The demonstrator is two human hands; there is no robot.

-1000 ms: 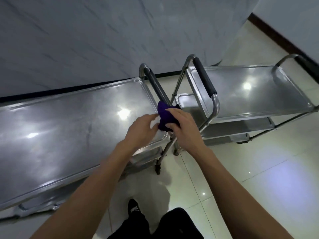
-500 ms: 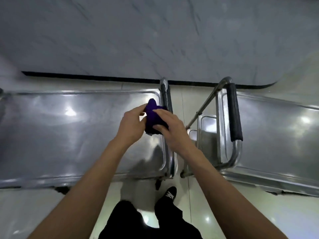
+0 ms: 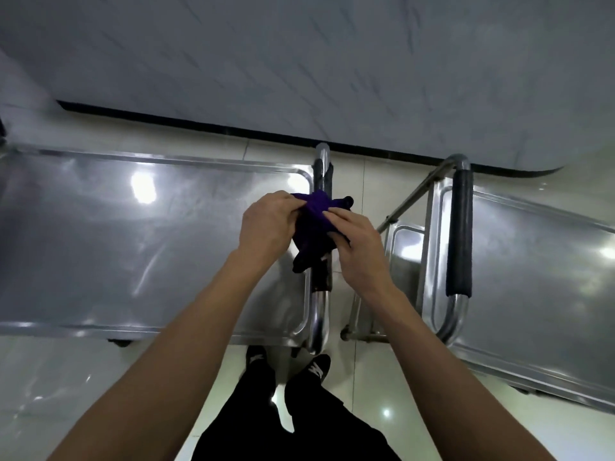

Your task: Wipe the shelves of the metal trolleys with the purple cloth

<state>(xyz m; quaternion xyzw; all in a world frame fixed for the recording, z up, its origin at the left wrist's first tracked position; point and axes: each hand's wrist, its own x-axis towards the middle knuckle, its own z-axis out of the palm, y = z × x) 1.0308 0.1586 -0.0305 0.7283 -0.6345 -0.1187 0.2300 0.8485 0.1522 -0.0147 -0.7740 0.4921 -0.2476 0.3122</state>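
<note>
Both hands pinched the bunched purple cloth [image 3: 314, 224] above the left trolley's handle [image 3: 322, 261]: the left hand [image 3: 266, 224] gripped its upper left edge, the right hand [image 3: 357, 241] its right side. The cloth hung lengthwise along the handle, its loose end pointing down toward the person, beside the left trolley's top shelf [image 3: 149, 244].

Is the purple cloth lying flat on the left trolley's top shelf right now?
No, the purple cloth is bunched up between the left hand and right hand, above the trolley's handle.

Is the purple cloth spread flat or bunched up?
Bunched up: the purple cloth sits crumpled between left hand and right hand, both gripping it.
</note>
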